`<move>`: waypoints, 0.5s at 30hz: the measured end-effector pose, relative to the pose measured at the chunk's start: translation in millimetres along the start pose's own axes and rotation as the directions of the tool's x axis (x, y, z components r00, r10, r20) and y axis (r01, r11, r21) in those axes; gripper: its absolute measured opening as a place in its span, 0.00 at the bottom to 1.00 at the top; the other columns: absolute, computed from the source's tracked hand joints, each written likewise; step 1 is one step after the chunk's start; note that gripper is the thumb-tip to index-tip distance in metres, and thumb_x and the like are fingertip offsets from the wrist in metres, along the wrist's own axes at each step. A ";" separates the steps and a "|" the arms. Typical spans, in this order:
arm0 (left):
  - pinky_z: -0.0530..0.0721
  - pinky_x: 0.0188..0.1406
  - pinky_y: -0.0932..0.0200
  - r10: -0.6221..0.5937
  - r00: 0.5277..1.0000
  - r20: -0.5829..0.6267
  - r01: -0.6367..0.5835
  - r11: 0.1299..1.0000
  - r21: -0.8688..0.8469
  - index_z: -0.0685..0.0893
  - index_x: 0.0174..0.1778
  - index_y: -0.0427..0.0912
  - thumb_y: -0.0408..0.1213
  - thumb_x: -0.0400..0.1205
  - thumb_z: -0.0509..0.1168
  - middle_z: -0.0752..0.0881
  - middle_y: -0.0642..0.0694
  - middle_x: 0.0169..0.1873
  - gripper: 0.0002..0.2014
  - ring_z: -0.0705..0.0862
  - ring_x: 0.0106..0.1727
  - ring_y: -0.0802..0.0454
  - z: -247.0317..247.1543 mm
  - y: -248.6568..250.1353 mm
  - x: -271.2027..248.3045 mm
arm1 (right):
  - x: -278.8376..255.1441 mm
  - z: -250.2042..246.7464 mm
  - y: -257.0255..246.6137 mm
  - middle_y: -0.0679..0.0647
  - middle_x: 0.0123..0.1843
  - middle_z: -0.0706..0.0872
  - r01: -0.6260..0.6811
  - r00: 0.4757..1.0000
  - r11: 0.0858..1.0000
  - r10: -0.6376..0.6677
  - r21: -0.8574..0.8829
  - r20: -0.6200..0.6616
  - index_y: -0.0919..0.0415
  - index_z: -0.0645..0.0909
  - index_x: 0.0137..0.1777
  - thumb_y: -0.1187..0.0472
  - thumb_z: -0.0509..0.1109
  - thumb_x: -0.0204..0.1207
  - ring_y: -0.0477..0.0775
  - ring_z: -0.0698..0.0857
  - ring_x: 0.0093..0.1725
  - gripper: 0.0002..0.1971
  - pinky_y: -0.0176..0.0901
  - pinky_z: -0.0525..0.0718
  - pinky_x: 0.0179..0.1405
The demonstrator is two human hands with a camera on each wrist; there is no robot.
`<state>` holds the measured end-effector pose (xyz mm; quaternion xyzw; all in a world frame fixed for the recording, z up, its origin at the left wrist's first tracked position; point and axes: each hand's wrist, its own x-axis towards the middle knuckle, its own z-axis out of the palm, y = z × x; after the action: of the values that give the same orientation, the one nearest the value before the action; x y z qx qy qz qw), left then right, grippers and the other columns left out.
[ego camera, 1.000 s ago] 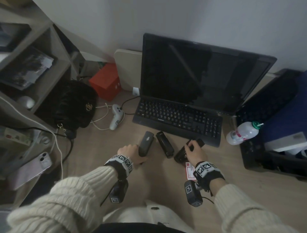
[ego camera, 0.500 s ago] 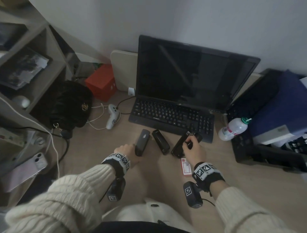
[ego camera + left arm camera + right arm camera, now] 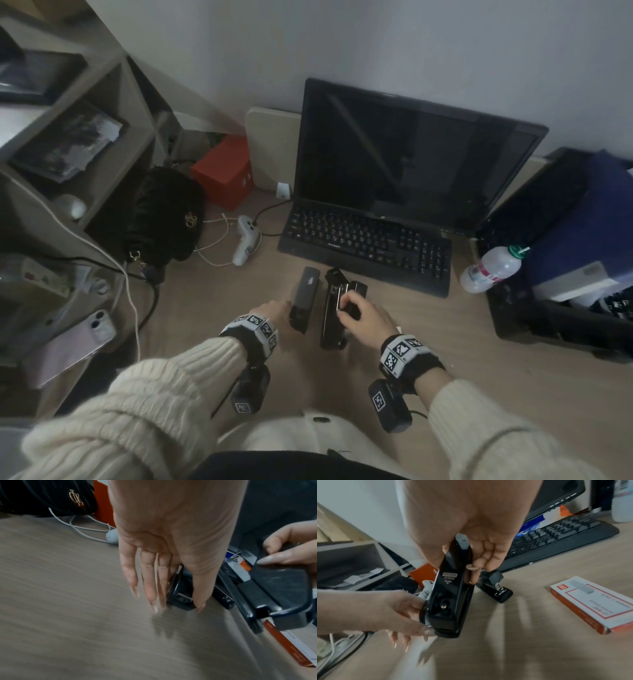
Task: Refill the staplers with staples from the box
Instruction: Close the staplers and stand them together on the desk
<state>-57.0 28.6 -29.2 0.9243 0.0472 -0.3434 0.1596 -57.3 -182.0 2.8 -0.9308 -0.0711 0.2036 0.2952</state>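
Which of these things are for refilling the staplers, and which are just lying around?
For the job: grey stapler in left hand, black stapler in right hand, third stapler, staple box.
Lying about: keyboard, monitor, bottle, phone, handbag, red box, controller.

Ahead of you a keyboard (image 3: 363,245) lies before a dark monitor (image 3: 404,154); a black bag (image 3: 164,216) and white controller (image 3: 245,245) sit left, a bottle (image 3: 489,270) lies right.

Home office, wooden desk (image 3: 445,342), monitor (image 3: 404,154), keyboard (image 3: 366,246), shelving (image 3: 113,113), handbag (image 3: 164,216)
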 end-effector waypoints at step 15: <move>0.76 0.30 0.67 0.067 0.996 0.054 -0.066 0.997 -0.029 0.84 0.57 0.51 0.58 0.68 0.75 0.92 0.50 0.43 0.25 0.85 0.36 0.56 -7.6 -9.3 5.3 | 34.0 21.8 -9.2 0.50 0.40 0.85 -0.050 0.998 0.971 0.055 -0.235 0.015 0.47 0.73 0.51 0.49 0.62 0.79 0.58 0.80 0.40 0.05 0.42 0.73 0.34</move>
<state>-50.1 39.7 -29.6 0.9133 0.0166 -0.3625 0.1848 -35.7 -154.6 -19.5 -0.9584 -0.0731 0.2117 0.1769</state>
